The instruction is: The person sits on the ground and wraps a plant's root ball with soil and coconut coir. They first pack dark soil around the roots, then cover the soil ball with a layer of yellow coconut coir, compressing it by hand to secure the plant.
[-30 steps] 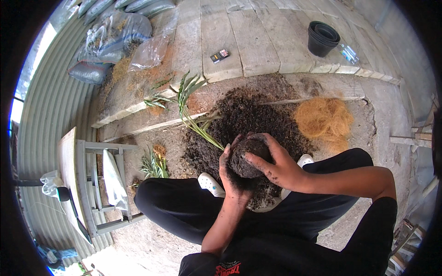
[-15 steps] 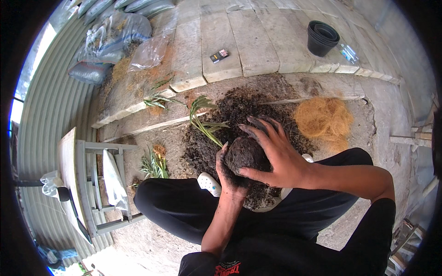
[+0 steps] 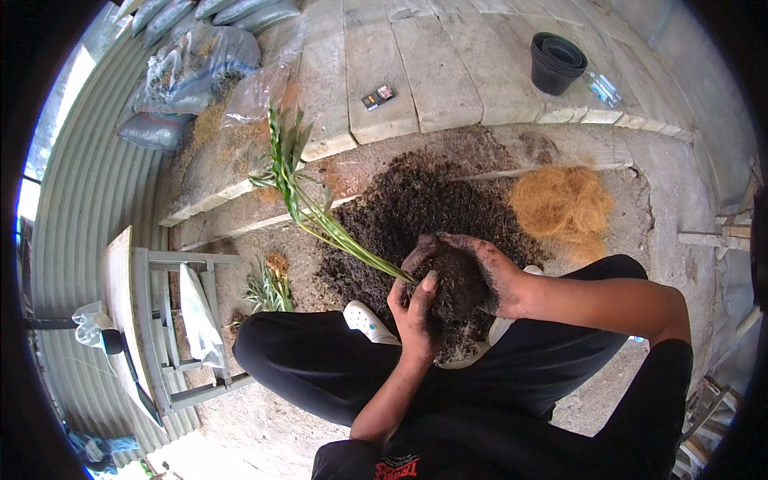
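Note:
A leafy green plant (image 3: pixel 308 210) leans out to the upper left, its long stems running down to a dark, rounded root ball (image 3: pixel 458 280). My left hand (image 3: pixel 414 308) is closed around the near left side of that ball, the thumb at the base of the stems. Cupped along the ball's right side, my right hand (image 3: pixel 500 276) presses against it, its fingertips reaching over the top. Both hands are smeared with soil. Beneath and beyond them a heap of dark soil (image 3: pixel 416 188) spreads over the ground.
Orange-brown fibre (image 3: pixel 560 212) lies right of the soil. Another small plant (image 3: pixel 270 290) rests at the left, near a grey wooden stool (image 3: pixel 152 280). Nested black pots (image 3: pixel 555 68), a plastic bottle (image 3: pixel 604 90) and a small box (image 3: pixel 378 97) sit on the raised planks. Filled bags (image 3: pixel 192 68) are at far left.
The root ball has been turned, so the leaves swing up and left, away from the soil heap. My right hand has shifted from over the ball to its right side; the left thumb now lies across it.

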Motion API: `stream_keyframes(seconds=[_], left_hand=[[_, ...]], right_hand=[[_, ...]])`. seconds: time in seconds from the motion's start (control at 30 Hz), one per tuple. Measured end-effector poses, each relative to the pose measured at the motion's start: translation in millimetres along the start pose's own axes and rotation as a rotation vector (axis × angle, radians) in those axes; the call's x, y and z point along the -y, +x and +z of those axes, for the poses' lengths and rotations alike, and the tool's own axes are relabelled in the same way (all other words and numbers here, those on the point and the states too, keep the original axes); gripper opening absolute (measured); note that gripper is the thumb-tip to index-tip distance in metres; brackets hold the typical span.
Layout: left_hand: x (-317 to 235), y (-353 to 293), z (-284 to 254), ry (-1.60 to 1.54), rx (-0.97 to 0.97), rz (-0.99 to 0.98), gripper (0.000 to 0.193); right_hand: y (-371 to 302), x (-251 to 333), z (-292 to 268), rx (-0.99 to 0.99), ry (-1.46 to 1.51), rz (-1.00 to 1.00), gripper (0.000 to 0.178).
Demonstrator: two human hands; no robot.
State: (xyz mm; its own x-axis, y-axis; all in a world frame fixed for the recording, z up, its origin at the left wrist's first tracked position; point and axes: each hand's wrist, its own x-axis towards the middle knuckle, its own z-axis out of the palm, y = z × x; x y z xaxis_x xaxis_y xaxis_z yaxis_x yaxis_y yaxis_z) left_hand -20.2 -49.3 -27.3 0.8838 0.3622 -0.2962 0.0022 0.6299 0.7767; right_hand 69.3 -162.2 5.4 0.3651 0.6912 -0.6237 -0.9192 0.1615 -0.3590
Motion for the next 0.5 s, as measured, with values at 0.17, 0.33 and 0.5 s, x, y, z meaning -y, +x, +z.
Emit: stream_keyframes(seconds=[0.17,0.33,0.5], left_hand=[[-2.4,10.5,-6.3,0.399,0.154,0.386,0.049],[-6.9,11.7,-8.8,0.396,0.181,0.364,0.051],[-8.9,12.7,-11.6,0.342,0.185,0.302,0.053]], right_hand=[[-9.3,0.8,11.3,-0.032,-0.015,0.022,0.031],[-10.8,0.9,12.1,-0.062,0.012,0.023,0.03],[-10.7,1.6,11.9,-0.076,0.038,0.011,0.028]])
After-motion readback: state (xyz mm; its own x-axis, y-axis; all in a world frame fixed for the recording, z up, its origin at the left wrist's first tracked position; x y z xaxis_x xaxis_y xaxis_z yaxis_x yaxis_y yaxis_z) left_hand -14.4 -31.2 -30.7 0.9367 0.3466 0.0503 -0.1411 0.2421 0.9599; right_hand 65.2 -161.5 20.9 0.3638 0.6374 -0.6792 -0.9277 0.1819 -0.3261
